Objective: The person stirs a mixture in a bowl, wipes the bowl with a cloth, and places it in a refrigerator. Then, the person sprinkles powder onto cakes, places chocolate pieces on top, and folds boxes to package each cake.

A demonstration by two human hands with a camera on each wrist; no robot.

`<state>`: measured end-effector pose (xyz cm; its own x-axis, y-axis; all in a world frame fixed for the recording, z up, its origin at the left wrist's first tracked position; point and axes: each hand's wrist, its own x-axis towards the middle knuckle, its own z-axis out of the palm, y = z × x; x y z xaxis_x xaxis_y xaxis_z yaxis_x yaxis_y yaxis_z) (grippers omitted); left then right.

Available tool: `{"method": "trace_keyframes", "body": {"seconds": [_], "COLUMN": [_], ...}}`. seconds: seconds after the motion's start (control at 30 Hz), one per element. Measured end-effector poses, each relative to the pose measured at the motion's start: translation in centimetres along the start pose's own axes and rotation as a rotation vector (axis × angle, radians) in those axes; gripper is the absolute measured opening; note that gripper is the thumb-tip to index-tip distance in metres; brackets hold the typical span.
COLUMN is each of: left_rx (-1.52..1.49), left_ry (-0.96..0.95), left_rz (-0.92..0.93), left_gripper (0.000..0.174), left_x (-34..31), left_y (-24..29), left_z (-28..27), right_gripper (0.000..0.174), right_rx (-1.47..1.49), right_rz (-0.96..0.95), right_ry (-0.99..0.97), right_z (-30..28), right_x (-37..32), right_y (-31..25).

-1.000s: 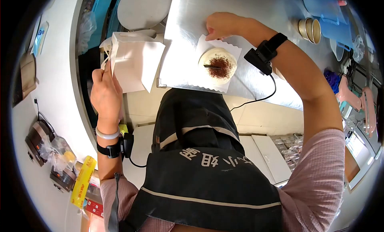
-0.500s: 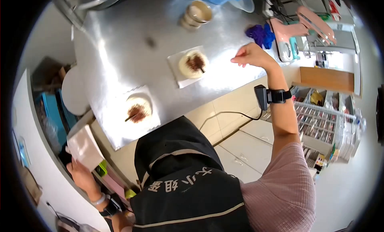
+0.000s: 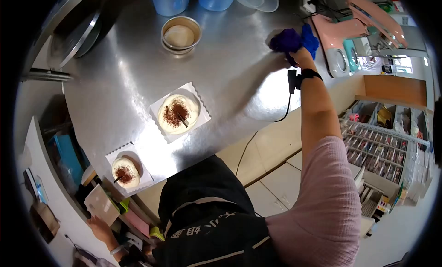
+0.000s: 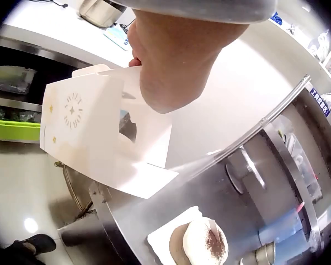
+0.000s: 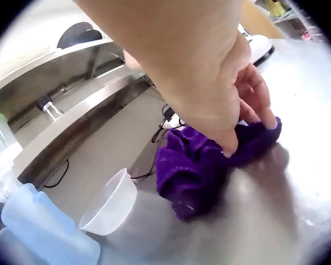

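Note:
My right hand (image 3: pixel 302 58) reaches across the steel table to a purple cloth (image 5: pixel 196 165). In the right wrist view its thumb and fingers pinch a fold of that cloth. A blue cloth (image 3: pixel 309 39) lies right beside it. Low at the left, my left hand (image 3: pixel 100 231) holds a white paper box (image 4: pixel 80 124) with printed gold marks by its upper edge; its fingertips are mostly hidden. Two round cream cakes dusted with brown powder sit on scallop-edged white cards: one cake (image 3: pixel 172 114) mid-table, the other cake (image 3: pixel 126 172) near the front left corner.
Stacked metal cake rings (image 3: pixel 181 34) stand behind the cakes, with blue jugs (image 3: pixel 170 1) and a clear plastic bowl (image 5: pixel 111 201) farther back. A pink stand mixer (image 3: pixel 332 39) is at the right end. A cable (image 3: pixel 258 131) trails from the right wrist.
The right hand has moved from beside a cake, across the table to the purple cloth, and grasped it. The left hand has lowered the box past the table's left corner. The view has swung right.

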<state>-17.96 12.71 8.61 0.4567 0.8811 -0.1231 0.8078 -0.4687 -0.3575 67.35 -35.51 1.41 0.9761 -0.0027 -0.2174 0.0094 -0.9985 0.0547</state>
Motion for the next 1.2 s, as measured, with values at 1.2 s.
{"method": "trace_keyframes", "body": {"seconds": [1.2], "left_rx": [-0.165], "left_ry": [0.545], "left_rz": [0.295], "left_gripper": [0.027], "left_x": [9.4], "left_y": [3.3], "left_z": [-3.1], "right_gripper": [0.025], "right_rx": [0.937], "right_rz": [-0.465], "right_ry": [-0.702], "right_z": [9.0], "right_x": [-50.2], "right_y": [-32.3]}}
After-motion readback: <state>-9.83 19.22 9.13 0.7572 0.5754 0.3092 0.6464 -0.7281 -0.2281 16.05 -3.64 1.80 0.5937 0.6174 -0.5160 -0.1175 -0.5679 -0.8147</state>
